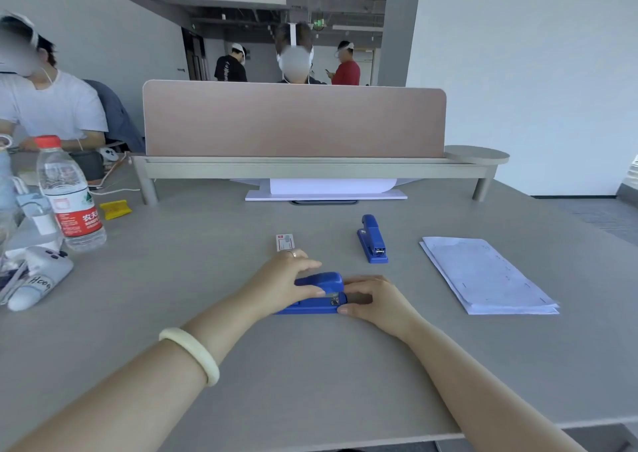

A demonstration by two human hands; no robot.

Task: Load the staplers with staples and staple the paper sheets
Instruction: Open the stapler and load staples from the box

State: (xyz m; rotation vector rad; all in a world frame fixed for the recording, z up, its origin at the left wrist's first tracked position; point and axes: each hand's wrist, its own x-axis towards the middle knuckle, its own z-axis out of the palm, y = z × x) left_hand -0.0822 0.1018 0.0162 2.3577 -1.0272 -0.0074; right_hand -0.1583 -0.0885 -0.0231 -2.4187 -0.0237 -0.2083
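- My left hand (288, 280) has its grip closed over the near stapler (316, 294), pinning it to the tabletop (310, 365).
- My right hand (371, 301) pinches its front end; I should slide straight, I judge.
- Staple box (285, 242) just behind the stapler; paper sheets (483, 275) to its right.

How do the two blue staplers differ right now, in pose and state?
1. The near stapler lies crosswise in front of the person; the far stapler points toward and away from them.
2. The near stapler is held by the left hand on top and the right hand at its end; the far stapler stands untouched.
3. The far stapler sits closer to the paper stack.

Both are blue, of similar shape, and rest on the grey table.
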